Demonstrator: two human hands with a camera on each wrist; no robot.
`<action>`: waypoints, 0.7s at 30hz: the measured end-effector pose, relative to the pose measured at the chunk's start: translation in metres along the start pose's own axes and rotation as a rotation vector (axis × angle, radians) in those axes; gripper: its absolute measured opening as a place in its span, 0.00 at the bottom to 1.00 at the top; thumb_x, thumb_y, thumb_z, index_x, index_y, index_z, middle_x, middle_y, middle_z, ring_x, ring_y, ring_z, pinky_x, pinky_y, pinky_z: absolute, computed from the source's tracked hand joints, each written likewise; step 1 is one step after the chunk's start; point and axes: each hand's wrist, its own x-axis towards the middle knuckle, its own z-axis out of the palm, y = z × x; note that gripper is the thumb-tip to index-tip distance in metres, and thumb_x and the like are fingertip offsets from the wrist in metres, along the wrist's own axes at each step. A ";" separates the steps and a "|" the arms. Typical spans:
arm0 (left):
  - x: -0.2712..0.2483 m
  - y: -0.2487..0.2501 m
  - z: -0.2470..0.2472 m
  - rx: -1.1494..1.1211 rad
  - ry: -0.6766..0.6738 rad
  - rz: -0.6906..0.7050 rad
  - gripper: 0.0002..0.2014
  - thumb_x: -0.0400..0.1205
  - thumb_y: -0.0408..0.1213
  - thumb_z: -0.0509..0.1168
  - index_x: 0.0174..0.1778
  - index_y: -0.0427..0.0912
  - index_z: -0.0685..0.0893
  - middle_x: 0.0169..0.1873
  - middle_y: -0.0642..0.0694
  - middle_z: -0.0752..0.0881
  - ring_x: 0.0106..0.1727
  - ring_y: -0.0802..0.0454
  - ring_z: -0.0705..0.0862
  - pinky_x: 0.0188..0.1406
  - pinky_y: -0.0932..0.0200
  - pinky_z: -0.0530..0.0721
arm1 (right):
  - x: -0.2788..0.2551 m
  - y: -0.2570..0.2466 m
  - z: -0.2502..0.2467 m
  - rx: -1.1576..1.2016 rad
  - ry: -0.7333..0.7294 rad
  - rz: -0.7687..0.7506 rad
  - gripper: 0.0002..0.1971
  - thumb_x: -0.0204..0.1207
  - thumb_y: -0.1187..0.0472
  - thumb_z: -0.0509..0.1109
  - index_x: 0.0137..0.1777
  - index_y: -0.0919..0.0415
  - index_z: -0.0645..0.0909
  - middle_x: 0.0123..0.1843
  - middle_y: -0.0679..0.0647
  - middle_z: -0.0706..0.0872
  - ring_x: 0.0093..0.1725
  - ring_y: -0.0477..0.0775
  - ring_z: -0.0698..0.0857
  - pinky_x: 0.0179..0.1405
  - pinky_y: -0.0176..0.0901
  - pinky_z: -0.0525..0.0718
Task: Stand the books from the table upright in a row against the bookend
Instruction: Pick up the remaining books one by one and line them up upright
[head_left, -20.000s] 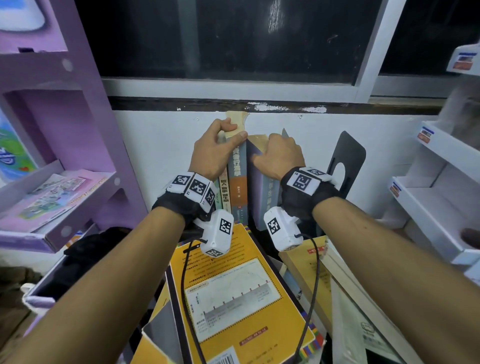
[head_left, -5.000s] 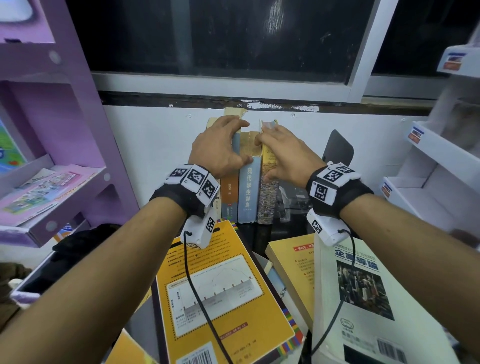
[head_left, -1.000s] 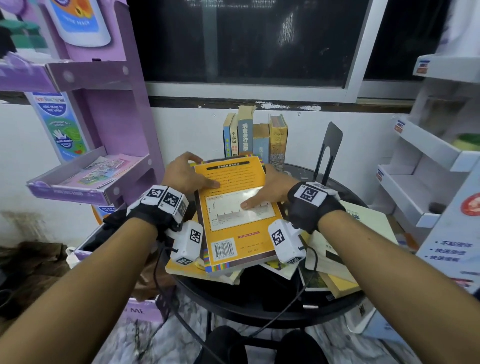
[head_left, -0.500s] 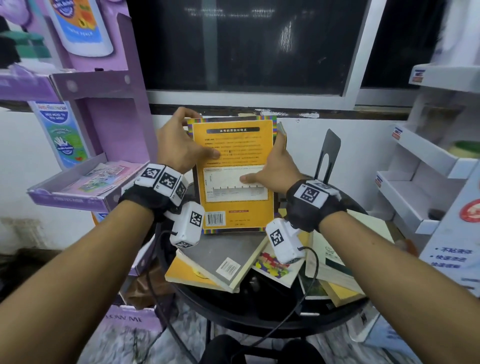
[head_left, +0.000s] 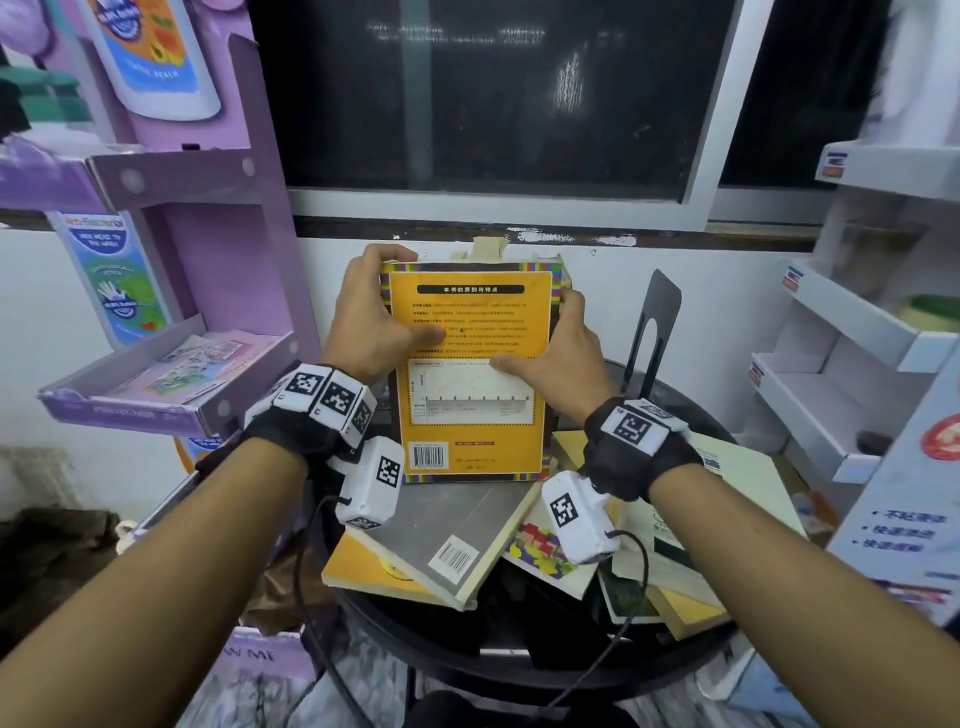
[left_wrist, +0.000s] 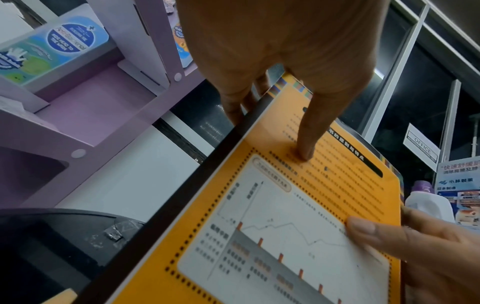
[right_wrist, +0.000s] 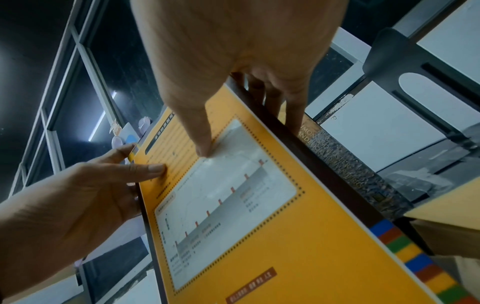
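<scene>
I hold a large orange book (head_left: 470, 374) upright, back cover toward me, over the far side of the round black table (head_left: 519, 654). My left hand (head_left: 371, 322) grips its left edge, thumb on the cover (left_wrist: 303, 152) and fingers behind. My right hand (head_left: 561, 348) grips the right edge the same way, thumb on the cover (right_wrist: 202, 148). The row of standing books (head_left: 491, 248) behind it is almost wholly hidden; only their tops show. The black bookend (head_left: 652, 327) stands to the right, apart from the row.
Several books lie flat in a loose pile on the table, a grey-covered one (head_left: 447, 540) in front and a cream one (head_left: 737, 488) at the right. A purple display rack (head_left: 171, 374) stands at the left, white shelves (head_left: 841, 374) at the right. The wall and window close off the back.
Both hands picked the orange book up off the pile, tipped it upright and carried it back toward the standing row. It now sits a little lower and farther back.
</scene>
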 end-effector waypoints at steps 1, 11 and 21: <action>-0.001 0.000 0.001 -0.038 -0.013 -0.011 0.34 0.66 0.30 0.81 0.60 0.55 0.70 0.60 0.49 0.80 0.59 0.52 0.82 0.46 0.56 0.88 | 0.000 -0.002 0.000 0.024 0.005 -0.002 0.42 0.66 0.55 0.82 0.74 0.54 0.58 0.67 0.52 0.82 0.63 0.53 0.83 0.63 0.48 0.81; -0.012 -0.010 0.017 -0.437 -0.009 -0.067 0.41 0.72 0.39 0.76 0.74 0.54 0.57 0.57 0.51 0.85 0.56 0.55 0.88 0.55 0.56 0.87 | 0.017 -0.019 -0.015 0.138 0.005 -0.096 0.37 0.68 0.53 0.81 0.73 0.47 0.63 0.62 0.49 0.84 0.55 0.49 0.87 0.53 0.43 0.87; -0.005 -0.013 0.019 -0.515 0.003 -0.192 0.22 0.80 0.39 0.69 0.68 0.44 0.70 0.53 0.48 0.88 0.48 0.53 0.90 0.45 0.57 0.88 | 0.026 -0.034 -0.043 0.161 -0.190 -0.117 0.18 0.70 0.56 0.79 0.57 0.48 0.80 0.55 0.49 0.88 0.52 0.50 0.89 0.48 0.42 0.89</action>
